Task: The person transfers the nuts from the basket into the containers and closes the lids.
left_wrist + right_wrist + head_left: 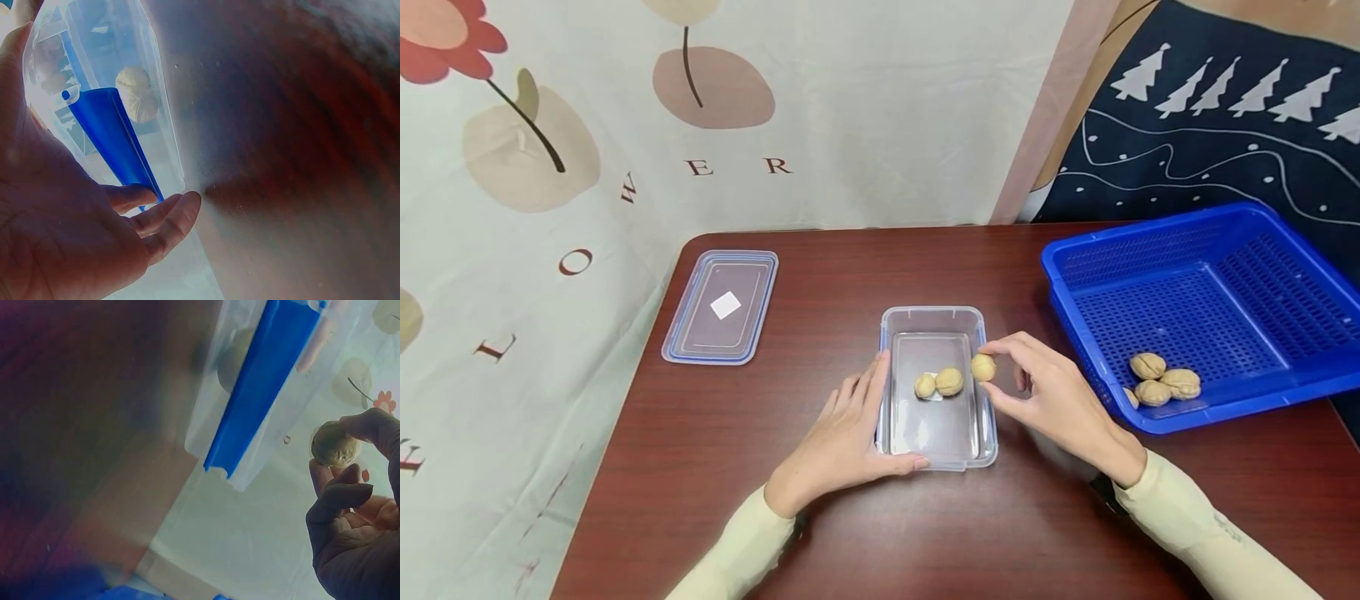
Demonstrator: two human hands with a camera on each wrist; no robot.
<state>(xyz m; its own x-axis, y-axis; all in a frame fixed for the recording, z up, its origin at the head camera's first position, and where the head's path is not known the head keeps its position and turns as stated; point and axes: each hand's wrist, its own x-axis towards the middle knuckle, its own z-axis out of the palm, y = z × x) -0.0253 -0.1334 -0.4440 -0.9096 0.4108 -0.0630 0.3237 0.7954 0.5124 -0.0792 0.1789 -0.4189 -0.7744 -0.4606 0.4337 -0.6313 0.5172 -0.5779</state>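
Observation:
A walnut (982,367) is pinched between the thumb and fingers of my right hand (1060,400), at the right rim of a clear plastic container (925,433). The right wrist view shows this walnut (335,445) at the fingertips, above the container's blue latch (265,381). Two more walnuts, one smaller (925,385) and one larger (950,382), lie side by side on the container's floor. My left hand (842,433) rests against the container's left wall with its fingers extended, and its thumb lies along the front rim. In the left wrist view its fingers (175,219) touch near a blue latch (115,134).
On the right stands a blue perforated basket (1150,283), with several walnuts (1180,383) in its near left corner. A clear lid with a blue seal (720,333) lies flat at the table's left. Printed cloth (880,125) hangs behind the brown table (835,275).

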